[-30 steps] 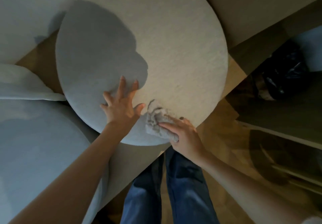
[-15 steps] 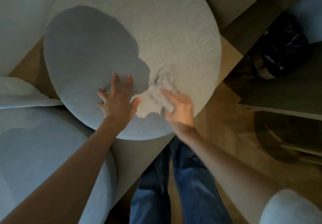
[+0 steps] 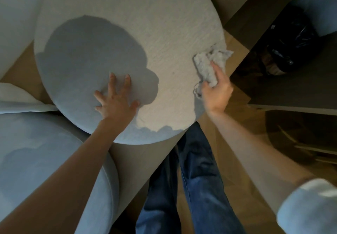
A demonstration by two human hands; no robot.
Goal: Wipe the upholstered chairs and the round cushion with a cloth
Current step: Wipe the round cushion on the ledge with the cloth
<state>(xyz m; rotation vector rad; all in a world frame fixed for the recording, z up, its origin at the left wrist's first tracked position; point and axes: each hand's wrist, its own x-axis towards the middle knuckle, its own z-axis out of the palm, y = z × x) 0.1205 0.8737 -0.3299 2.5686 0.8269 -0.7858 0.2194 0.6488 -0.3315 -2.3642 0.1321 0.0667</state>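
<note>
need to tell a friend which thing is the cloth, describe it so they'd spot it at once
Start at the big pale round cushion filling the upper middle of the view. At its right edge, the right hand grips the cloth. It is the only small, crumpled, frayed thing there.

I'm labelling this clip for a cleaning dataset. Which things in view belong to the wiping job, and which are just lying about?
Job: round cushion; cloth, gripped by the right hand at the cushion's right edge; left hand, flat on the cushion; upholstered chair, lower left.
Lying about: black bag, upper right; pale fabric, left edge.
</note>
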